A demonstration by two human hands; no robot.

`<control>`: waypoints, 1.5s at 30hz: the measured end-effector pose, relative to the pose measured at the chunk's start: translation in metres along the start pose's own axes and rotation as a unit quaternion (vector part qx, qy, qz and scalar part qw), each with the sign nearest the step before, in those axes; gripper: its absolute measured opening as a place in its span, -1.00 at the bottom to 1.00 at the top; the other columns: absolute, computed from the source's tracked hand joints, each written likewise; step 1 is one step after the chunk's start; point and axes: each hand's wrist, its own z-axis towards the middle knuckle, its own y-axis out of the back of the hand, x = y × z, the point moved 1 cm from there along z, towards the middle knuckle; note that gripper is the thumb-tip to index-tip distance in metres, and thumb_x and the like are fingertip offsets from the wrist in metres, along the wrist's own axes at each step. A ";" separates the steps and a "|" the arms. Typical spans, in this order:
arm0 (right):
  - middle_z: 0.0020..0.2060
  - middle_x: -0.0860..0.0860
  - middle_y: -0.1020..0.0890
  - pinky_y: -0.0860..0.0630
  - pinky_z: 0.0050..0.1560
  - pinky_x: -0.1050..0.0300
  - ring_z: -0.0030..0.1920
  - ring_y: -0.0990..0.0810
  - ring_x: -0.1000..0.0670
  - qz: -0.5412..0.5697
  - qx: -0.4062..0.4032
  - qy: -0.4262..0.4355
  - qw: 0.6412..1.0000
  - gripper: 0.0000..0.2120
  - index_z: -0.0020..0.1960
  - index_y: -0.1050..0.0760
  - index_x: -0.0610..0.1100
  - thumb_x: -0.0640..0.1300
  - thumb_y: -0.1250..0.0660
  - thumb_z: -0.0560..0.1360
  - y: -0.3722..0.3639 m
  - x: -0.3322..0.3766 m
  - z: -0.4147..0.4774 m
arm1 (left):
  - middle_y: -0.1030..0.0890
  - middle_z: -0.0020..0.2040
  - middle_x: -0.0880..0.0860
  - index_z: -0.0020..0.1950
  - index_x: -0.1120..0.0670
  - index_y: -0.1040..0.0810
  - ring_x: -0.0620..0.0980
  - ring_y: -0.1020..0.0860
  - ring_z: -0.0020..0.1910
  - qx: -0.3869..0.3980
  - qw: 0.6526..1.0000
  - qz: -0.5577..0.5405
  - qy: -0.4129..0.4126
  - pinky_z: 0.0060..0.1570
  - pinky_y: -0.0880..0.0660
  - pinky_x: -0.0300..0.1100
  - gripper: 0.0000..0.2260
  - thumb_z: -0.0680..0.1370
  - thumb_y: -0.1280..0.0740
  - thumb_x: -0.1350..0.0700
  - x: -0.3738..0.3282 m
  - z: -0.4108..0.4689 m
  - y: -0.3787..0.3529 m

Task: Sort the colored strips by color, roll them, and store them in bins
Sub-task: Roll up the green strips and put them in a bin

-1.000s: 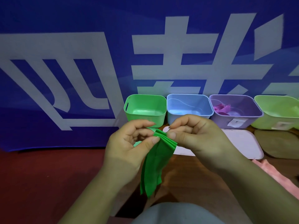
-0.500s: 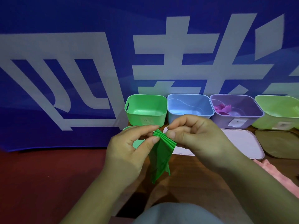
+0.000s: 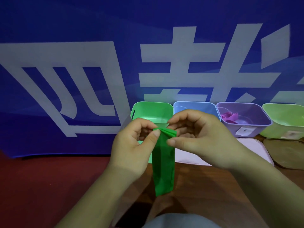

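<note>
At the far left a dark red surface (image 3: 41,186) runs up to a blue banner (image 3: 82,30) with big white characters, which fills the whole far side. My left hand (image 3: 133,145) is raised above the near edge of the wooden table (image 3: 205,195), thumb and curled fingers pinching the top left corner of a bundle of green strips (image 3: 162,165). The bundle is in the air between my two hands; its upper ends fan out in several layers, and the rest hangs straight down towards me, clear of the table. Just beyond it, at the far edge, stands the green bin (image 3: 151,111), open at the top. My right hand (image 3: 197,139) grasps the same bundle from the right, thumb pressed on the near face of the strips and fingers curled over the fanned top. Behind that hand is the blue bin (image 3: 194,106), partly hidden. Next to the right comes the purple bin (image 3: 246,127), with pink strips (image 3: 228,116) lying inside near its left wall, then a light green bin (image 3: 284,125) cut off by the right edge. Nearer than these bins a pale pink lid (image 3: 253,147) lies flat, with an olive lid (image 3: 286,153) just beside it on the right.
</note>
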 end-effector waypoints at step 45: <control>-0.23 0.10 -0.72 -0.59 -0.20 0.37 -0.19 -0.68 0.16 -0.171 -0.017 -0.036 0.984 -0.96 -0.07 -0.66 0.03 -0.08 -0.45 0.48 0.034 0.071 0.018 | -0.58 -0.08 -0.19 0.05 -0.09 -0.62 -0.24 -0.51 0.02 0.062 0.934 0.303 -0.180 -0.07 -0.43 -0.46 -0.89 0.55 -0.40 0.08 -0.073 0.034 0.010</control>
